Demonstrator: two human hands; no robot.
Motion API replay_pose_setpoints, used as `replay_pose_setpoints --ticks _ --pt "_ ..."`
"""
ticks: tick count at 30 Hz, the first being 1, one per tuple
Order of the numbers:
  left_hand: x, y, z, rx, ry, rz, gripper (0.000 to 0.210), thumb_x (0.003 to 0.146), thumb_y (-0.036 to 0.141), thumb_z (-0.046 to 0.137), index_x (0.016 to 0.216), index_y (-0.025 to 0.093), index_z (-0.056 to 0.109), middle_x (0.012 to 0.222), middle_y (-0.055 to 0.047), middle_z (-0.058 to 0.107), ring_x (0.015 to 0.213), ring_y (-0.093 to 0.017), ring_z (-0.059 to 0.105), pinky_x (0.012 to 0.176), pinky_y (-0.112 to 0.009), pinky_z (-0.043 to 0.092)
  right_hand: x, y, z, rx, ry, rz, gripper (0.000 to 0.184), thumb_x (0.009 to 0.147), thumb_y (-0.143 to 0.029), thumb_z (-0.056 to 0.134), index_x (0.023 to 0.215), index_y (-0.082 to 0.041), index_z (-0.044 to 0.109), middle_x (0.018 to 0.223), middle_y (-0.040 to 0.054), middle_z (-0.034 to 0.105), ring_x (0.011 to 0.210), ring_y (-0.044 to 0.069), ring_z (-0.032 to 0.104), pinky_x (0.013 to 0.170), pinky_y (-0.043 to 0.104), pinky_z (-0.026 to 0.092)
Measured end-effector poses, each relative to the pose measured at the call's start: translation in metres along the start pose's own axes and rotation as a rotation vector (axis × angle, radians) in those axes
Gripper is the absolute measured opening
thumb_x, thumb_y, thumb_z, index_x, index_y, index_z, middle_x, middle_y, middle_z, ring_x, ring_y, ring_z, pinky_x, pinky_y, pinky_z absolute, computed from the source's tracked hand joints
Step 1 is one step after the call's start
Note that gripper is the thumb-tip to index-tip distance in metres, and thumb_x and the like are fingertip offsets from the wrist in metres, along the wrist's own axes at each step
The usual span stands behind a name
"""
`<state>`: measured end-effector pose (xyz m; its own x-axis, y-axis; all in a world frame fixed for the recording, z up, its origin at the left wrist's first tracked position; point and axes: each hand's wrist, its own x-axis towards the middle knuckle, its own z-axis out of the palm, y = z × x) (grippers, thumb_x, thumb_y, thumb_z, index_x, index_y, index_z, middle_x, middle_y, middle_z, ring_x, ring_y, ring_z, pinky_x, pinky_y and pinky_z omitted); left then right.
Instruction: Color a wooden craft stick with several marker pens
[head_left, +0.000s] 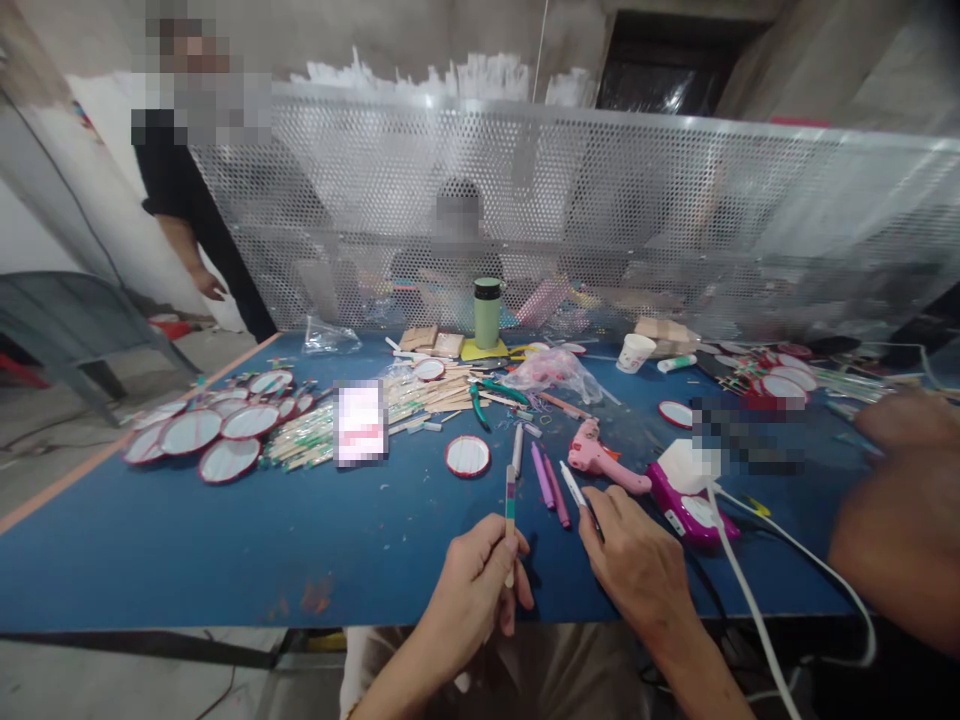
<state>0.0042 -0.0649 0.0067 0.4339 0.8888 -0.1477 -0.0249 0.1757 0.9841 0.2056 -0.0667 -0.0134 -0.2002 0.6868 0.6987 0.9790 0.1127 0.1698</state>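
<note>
My left hand (pixel 474 585) gripped a striped stick (pixel 510 520) upright at the blue table's (pixel 225 540) near edge; my right hand (pixel 634 555) pinched a small white-tipped tool (pixel 574 488). Finished round fans (pixel 202 435) lay at ten o'clock, loose sticks (pixel 420 395) unassembled at twelve.

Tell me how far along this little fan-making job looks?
Looks done: red-rimmed white round fans piled at the blue table's left edge. In hand: the left hand holds a striped wooden stick; the right hand touches a white-tipped tool. Left: a single red-rimmed disc and a heap of wooden sticks.
</note>
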Motion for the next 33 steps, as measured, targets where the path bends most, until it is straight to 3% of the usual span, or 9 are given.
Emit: replay_pose_setpoints --ticks 7,24,29,31,33 --pt "-0.001 0.001 0.001 0.013 0.003 0.006 0.047 0.086 0.064 0.050 0.083 0.018 0.051 0.055 0.002 0.060 0.032 -0.006 0.044 0.033 -0.015 0.029 0.000 -0.007 -0.008 0.213 0.056 -0.064 0.025 0.101 -0.016 0.044 0.087 -0.017 0.065 0.066 0.0010 0.056 0.064 0.014 0.056 0.063 0.028 0.037" --pt "0.000 -0.005 0.000 -0.011 -0.008 0.021 0.046 0.087 0.064 0.049 0.086 0.018 0.050 0.055 0.002 0.060 0.032 -0.005 0.043 0.033 -0.015 0.027 0.000 -0.008 -0.009 0.221 0.065 -0.095 0.031 0.102 -0.016 0.042 0.084 -0.017 0.068 0.066 0.0019 0.056 0.063 0.014 0.052 0.062 0.029 0.034" --pt "0.001 -0.004 0.000 -0.025 0.000 0.019 0.045 0.087 0.063 0.051 0.084 0.018 0.050 0.055 0.002 0.061 0.031 -0.006 0.043 0.033 -0.016 0.025 0.029 -0.003 -0.002 0.095 -0.011 -0.200 0.030 0.099 -0.013 0.046 0.079 -0.019 0.067 0.067 0.0024 0.057 0.064 0.016 0.050 0.064 0.032 0.031" --pt "0.001 -0.002 0.001 -0.034 -0.002 0.016 0.044 0.086 0.063 0.052 0.084 0.018 0.051 0.054 0.002 0.061 0.030 -0.006 0.042 0.033 -0.016 0.025 0.051 -0.003 0.006 0.012 -0.149 -0.271 0.027 0.096 -0.010 0.049 0.077 -0.019 0.066 0.070 0.0040 0.059 0.068 0.018 0.051 0.065 0.033 0.031" --pt "0.001 0.000 0.000 -0.026 0.002 0.034 0.042 0.088 0.060 0.052 0.083 0.018 0.051 0.055 0.001 0.062 0.032 -0.006 0.044 0.034 -0.016 0.028 0.072 -0.006 0.017 -0.005 -0.207 -0.289 0.022 0.093 -0.007 0.053 0.080 -0.018 0.067 0.077 0.0065 0.064 0.075 0.020 0.054 0.066 0.033 0.030"
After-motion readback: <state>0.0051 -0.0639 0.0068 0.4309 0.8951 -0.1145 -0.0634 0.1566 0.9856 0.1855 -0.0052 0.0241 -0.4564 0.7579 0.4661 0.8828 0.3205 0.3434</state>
